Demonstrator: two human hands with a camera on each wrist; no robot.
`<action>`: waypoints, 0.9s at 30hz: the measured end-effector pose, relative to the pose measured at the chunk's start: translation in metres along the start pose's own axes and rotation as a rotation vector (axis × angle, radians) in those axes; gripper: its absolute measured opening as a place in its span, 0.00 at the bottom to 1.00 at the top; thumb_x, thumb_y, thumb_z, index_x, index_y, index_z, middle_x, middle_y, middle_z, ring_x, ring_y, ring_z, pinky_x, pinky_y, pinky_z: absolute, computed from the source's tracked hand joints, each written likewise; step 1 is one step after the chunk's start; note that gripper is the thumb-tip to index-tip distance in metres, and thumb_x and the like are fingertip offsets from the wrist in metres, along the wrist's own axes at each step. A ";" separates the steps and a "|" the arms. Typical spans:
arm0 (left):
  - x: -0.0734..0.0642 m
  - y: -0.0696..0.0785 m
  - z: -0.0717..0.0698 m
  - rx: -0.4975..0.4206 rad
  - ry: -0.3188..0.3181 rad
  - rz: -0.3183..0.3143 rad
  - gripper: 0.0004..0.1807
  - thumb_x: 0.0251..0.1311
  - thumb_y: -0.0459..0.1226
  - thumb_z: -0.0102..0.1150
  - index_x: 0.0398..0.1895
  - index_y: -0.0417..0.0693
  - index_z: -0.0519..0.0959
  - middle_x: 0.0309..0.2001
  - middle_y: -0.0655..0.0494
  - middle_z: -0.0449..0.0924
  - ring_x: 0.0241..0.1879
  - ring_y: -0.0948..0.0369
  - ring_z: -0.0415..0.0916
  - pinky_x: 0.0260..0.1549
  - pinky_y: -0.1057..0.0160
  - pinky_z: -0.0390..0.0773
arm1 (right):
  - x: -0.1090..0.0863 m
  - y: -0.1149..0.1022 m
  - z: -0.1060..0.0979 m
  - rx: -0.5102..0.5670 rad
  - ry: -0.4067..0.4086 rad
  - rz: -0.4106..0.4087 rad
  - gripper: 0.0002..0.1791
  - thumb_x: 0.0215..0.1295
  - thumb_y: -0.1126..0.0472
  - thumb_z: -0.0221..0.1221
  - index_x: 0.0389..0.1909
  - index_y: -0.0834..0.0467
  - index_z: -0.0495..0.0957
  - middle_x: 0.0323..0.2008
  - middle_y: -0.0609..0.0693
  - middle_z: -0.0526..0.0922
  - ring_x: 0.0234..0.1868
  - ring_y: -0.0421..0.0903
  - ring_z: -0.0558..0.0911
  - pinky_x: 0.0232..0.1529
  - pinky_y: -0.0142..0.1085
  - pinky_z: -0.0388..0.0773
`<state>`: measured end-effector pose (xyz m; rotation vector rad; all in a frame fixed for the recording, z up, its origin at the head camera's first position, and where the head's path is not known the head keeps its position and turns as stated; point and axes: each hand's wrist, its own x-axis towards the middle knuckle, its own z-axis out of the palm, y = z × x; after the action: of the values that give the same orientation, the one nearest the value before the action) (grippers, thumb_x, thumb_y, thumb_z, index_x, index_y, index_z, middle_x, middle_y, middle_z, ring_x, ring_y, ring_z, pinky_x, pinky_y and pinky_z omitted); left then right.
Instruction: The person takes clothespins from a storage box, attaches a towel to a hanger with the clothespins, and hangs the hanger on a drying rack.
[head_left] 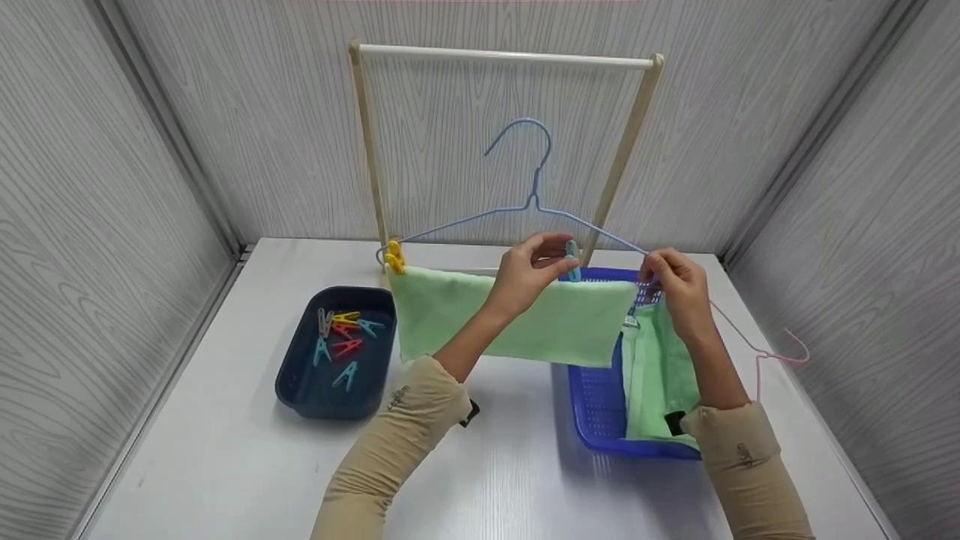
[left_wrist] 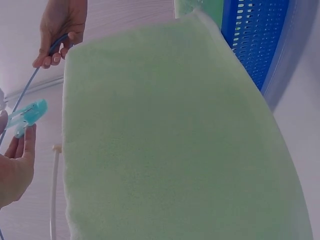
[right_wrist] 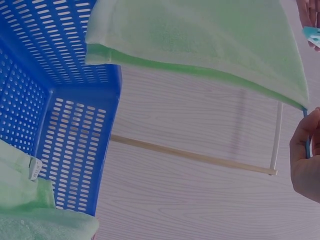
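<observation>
A light green towel [head_left: 555,322] hangs folded over the lower bar of a blue wire hanger [head_left: 535,196]. Yellow clothespins [head_left: 394,257] grip the towel's left end on the hanger. My left hand [head_left: 521,274] pinches a light blue clothespin [head_left: 573,261] between thumb and fingers, just above the towel's top edge; the left wrist view shows the clothespin [left_wrist: 31,115] apart from the cloth. With curled fingers my right hand [head_left: 679,289] holds the hanger's right corner, beside the towel's right end.
Several loose clothespins lie in a dark blue tub [head_left: 300,401] on the left. The blue basket [head_left: 592,442] on the right contains more green cloth [head_left: 649,375]. Behind stands a rack with a white rail [head_left: 502,54]. A pink hanger [head_left: 765,354] sticks out beyond the basket.
</observation>
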<state>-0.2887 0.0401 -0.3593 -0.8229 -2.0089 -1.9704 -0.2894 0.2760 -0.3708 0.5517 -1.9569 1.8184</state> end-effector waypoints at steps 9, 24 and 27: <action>0.004 -0.003 0.010 -0.036 0.012 0.002 0.20 0.55 0.31 0.62 0.50 0.34 0.74 0.42 0.49 0.78 0.44 0.63 0.75 0.45 0.68 0.73 | 0.001 0.000 0.000 0.019 -0.020 0.000 0.13 0.68 0.71 0.47 0.27 0.79 0.68 0.21 0.54 0.73 0.22 0.44 0.72 0.19 0.30 0.73; 0.005 -0.002 0.021 -0.054 0.021 -0.027 0.20 0.53 0.31 0.64 0.49 0.33 0.75 0.40 0.51 0.78 0.41 0.64 0.76 0.43 0.69 0.74 | 0.000 0.001 0.001 0.016 -0.004 -0.005 0.15 0.68 0.67 0.50 0.27 0.77 0.70 0.20 0.54 0.73 0.22 0.43 0.72 0.18 0.29 0.73; 0.006 -0.001 0.024 -0.052 0.025 -0.029 0.19 0.52 0.31 0.64 0.48 0.33 0.75 0.40 0.50 0.79 0.41 0.64 0.76 0.43 0.69 0.75 | 0.000 -0.002 0.002 0.014 -0.004 0.003 0.14 0.68 0.69 0.49 0.27 0.78 0.69 0.21 0.53 0.73 0.22 0.43 0.72 0.19 0.29 0.73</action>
<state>-0.2891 0.0651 -0.3593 -0.7802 -1.9749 -2.0466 -0.2883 0.2737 -0.3691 0.5582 -1.9503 1.8348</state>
